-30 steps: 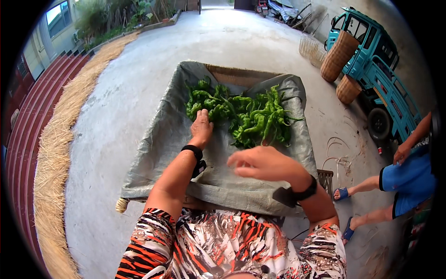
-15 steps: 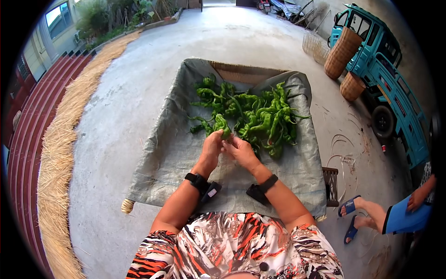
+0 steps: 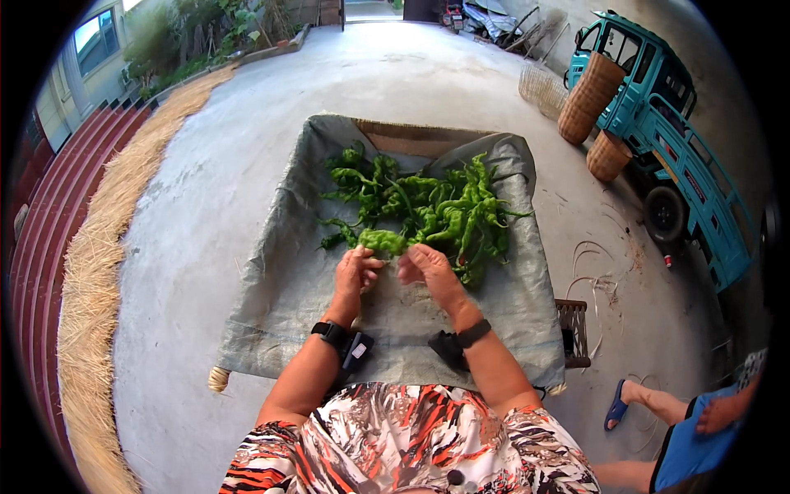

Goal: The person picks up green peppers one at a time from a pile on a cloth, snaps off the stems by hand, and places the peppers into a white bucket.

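Note:
A wrinkled green pepper (image 3: pixel 383 240) is stretched sideways between my two hands, at the near edge of the pepper pile. My left hand (image 3: pixel 354 276) is closed, pinching its left end with thumb and fingertips. At its right end are the bent thumb and forefinger of my right hand (image 3: pixel 431 270), closed on the tip; the lower fingers are slightly blurred. Beyond them, a heap of long green peppers (image 3: pixel 461 206) lies on a grey-green woven cloth (image 3: pixel 304 321), which lines a shallow tray-like surface with raised far and side edges.
Right of the cloth, a person's sandalled foot (image 3: pixel 615 405) and blue shorts (image 3: pixel 699 436) show. Wicker baskets (image 3: pixel 591 97) stand by a teal cargo vehicle (image 3: pixel 691 156). Along the left, a strip of straw (image 3: pixel 90 305) borders red steps (image 3: pixel 58 239).
My hands have moved apart, and the pepper has turned from upright to sideways between them. The view has shifted slightly. At the right, the seated person's legs have changed position.

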`<act>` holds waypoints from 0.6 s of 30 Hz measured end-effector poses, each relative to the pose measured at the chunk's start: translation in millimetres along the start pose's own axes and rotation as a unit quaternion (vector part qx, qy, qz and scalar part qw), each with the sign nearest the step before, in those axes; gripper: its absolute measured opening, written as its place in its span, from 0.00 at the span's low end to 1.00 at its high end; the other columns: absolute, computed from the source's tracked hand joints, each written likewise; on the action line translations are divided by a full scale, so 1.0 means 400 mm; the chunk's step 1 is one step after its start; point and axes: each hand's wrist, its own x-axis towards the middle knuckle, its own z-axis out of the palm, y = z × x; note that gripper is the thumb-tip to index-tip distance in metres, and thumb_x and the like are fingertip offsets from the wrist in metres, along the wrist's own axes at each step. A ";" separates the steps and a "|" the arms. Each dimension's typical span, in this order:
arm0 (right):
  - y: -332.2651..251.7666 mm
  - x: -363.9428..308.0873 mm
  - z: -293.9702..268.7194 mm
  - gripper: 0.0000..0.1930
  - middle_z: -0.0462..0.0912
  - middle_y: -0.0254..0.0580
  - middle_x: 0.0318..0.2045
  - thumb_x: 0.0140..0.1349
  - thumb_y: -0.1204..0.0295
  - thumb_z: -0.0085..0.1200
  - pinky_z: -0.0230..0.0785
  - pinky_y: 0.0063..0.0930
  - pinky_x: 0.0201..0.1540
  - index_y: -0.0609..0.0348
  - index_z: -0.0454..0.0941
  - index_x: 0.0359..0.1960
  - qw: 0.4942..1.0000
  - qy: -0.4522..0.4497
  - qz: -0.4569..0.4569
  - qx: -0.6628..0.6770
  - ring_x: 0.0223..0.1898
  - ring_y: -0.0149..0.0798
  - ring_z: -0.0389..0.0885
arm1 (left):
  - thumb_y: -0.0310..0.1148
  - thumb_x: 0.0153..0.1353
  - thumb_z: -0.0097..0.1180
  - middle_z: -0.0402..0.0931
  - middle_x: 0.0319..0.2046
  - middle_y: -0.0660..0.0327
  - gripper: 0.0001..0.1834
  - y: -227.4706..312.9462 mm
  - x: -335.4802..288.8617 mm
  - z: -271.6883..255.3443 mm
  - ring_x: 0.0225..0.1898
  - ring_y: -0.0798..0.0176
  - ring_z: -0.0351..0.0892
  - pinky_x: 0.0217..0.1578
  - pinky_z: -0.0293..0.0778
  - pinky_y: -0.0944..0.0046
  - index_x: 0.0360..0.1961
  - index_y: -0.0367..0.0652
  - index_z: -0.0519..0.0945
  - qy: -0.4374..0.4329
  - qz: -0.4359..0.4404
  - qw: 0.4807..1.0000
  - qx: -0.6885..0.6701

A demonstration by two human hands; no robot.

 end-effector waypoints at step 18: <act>0.062 0.041 0.030 0.16 0.79 0.38 0.29 0.61 0.67 0.49 0.70 0.20 0.26 0.60 0.70 0.49 0.962 0.043 0.081 -0.258 0.23 0.29 0.78 | 0.39 0.54 0.60 0.76 0.23 0.59 0.18 -0.049 0.022 -0.026 0.25 0.65 0.75 0.28 0.71 0.65 0.41 0.39 0.75 0.137 0.194 0.905 0.352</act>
